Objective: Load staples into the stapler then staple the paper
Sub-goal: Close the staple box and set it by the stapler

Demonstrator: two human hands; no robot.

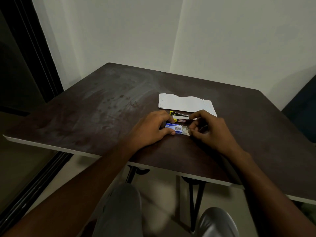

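A small blue and white staple box (177, 129) lies on the dark table, its right end open. My left hand (152, 130) grips the box's left end between thumb and fingers. My right hand (207, 130) has its fingers curled at the box's open end; what they pinch is too small to tell. Just behind the box lies a yellow and black stapler (179, 116) with a red label, partly hidden by both hands. Behind the stapler rests white paper (185, 103) with a wavy torn top edge.
The brown table (106, 106) stands against a white wall, its near edge close to my knees. A dark door frame (30, 48) is at the left. A dark chair (302, 106) shows at the right edge.
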